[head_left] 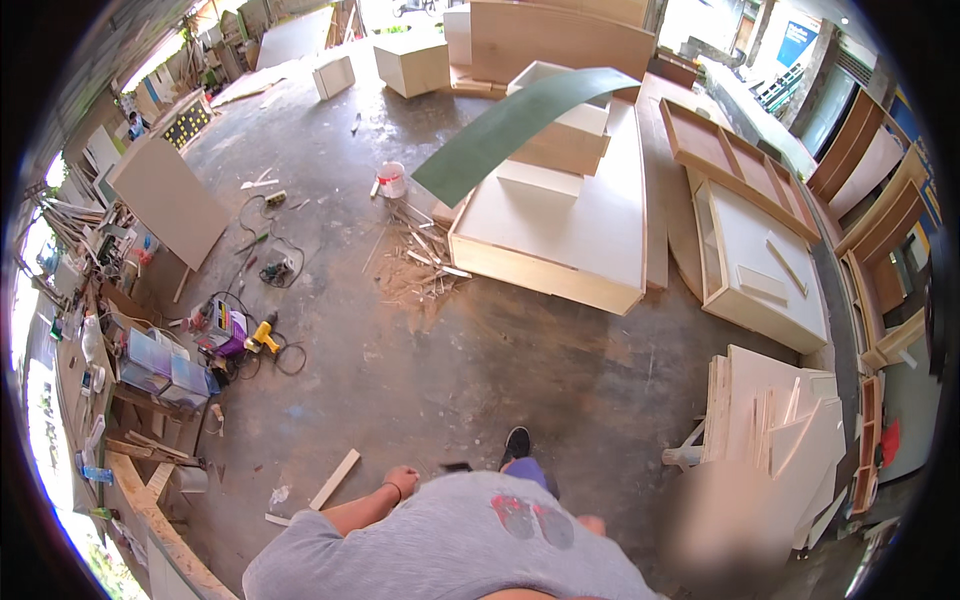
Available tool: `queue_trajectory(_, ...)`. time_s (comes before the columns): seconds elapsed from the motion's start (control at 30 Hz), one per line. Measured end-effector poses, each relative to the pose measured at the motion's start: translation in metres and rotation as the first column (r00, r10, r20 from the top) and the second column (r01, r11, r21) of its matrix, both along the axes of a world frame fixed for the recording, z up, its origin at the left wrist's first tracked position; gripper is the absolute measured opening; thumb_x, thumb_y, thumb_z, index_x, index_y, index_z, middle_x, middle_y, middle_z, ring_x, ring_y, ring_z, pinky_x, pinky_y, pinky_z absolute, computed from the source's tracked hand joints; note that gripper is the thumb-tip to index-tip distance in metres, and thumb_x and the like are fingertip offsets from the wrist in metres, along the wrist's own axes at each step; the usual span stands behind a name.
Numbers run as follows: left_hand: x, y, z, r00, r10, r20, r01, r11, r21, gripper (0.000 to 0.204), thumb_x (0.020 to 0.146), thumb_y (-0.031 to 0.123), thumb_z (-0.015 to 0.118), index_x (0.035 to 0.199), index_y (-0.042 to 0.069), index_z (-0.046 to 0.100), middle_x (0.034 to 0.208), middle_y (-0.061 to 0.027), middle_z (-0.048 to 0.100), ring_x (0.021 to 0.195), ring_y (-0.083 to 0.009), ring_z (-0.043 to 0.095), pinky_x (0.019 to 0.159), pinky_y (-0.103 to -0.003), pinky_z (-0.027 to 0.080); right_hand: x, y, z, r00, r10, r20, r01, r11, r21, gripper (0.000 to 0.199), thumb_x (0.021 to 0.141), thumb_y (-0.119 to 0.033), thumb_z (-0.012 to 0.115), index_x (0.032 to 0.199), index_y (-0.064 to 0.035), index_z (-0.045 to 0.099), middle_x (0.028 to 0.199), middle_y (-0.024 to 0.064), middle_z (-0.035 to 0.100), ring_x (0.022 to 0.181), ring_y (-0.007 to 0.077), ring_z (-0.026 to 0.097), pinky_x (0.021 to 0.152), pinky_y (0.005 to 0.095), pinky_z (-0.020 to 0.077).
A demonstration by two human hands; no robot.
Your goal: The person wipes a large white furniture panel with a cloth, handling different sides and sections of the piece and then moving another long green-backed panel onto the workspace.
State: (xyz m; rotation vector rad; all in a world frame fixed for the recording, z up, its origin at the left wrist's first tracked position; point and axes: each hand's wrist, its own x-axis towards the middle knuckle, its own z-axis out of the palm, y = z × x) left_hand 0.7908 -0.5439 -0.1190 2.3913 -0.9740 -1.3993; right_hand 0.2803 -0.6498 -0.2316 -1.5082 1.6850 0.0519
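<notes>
My left hand [403,480], with a dark band at its wrist, hangs beside my grey shirt [440,520]. Its fingers look curled in, and nothing shows in them. Nearest to it on the floor is a pale wooden strip [334,480]. Only a small part of my right hand [592,524] shows past the shirt's other side; its fingers are hidden. One dark shoe [517,443] stands on the concrete floor ahead of me. A small dark shape [457,467] peeks out at the shirt's edge, too little of it to name.
A white-topped cabinet [560,230] lies ahead, carrying drawer boxes and a green curved sheet [520,130]. Wood scraps [425,245] and a bucket [391,180] are beside it. A yellow drill [263,335] and cords lie left. Stacked boards [770,410] and another cabinet [765,270] stand right.
</notes>
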Motion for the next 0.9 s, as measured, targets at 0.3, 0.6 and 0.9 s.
queue_trajectory(0.3, 0.011, -0.140, 0.023, 0.842, 0.491, -0.223, -0.539, 0.765, -0.352, 0.035, 0.080, 0.012, 0.059, 0.113, 0.001, 0.057, 0.089, -0.0117, 0.066, 0.082, -0.0165, 0.062, 0.077, -0.028, 0.049, 0.185, -0.430, 0.112, 0.878, -0.028, 0.478, 0.123, 0.978, -0.168, 0.011, 0.084, -0.005, 0.053, 0.093, -0.0008, 0.059, 0.069, 0.0047, 0.060, 0.056, 0.0147, 0.059, 0.048, 0.0276, 0.0450)
queue_trajectory(0.6, 0.104, -0.244, -0.023, 0.417, 0.803, -0.426, -0.909, 0.374, -0.184, 0.030, 0.088, 0.025, 0.058, 0.104, 0.000, 0.060, 0.086, -0.0073, 0.064, 0.075, -0.0137, 0.060, 0.068, -0.027, 0.050, 0.431, -0.551, 0.224, 0.541, -0.384, 0.748, 0.102, 0.913, 0.395, 0.026, 0.089, -0.023, 0.055, 0.112, -0.0098, 0.053, 0.087, 0.0044, 0.065, 0.083, 0.0186, 0.064, 0.068, 0.0337, 0.0501)
queue_trajectory(0.9, 0.226, -0.436, -0.004, 0.395, 0.873, -0.285, -0.896, 0.297, -0.331, 0.063, 0.083, 0.048, 0.059, 0.125, 0.002, 0.047, 0.115, -0.0133, 0.056, 0.093, -0.0215, 0.061, 0.070, -0.033, 0.051, 0.490, -0.734, 0.242, 0.485, -0.378, 0.789, 0.109, 0.921, 0.374, 0.033, 0.089, -0.032, 0.053, 0.114, -0.0112, 0.051, 0.092, 0.0044, 0.062, 0.086, 0.0190, 0.060, 0.076, 0.0360, 0.0461)
